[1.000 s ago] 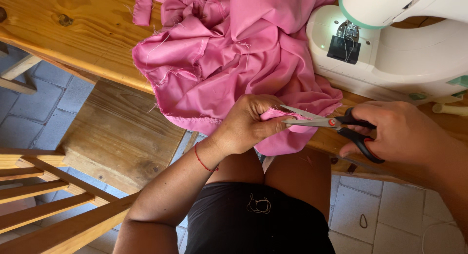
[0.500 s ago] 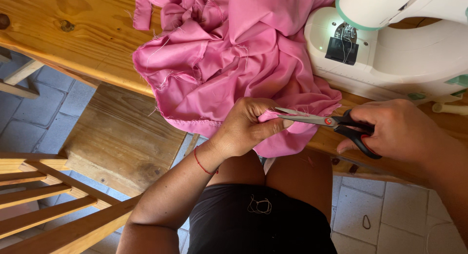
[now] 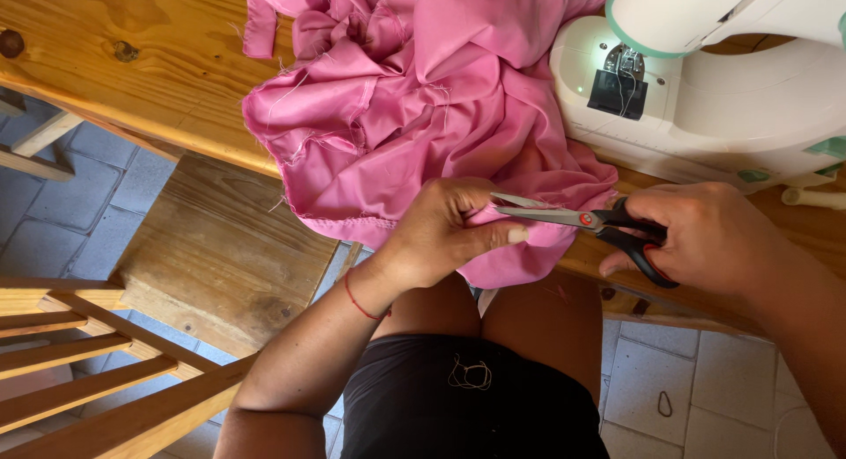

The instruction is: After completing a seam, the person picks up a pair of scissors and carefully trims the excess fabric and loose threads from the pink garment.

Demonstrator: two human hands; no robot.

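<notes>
The scissors lie level at the table's near edge, tips pointing left, blades now nearly closed on the pink cloth after gaping wider a second ago, so the snip looks about done. The right hand grips their black handles; the left hand pinches the cloth by the tips, with the sewing machine behind to the right

Bare tabletop lies open on the left; the sewing machine blocks the right, and pink fabric fills the middle.
</notes>
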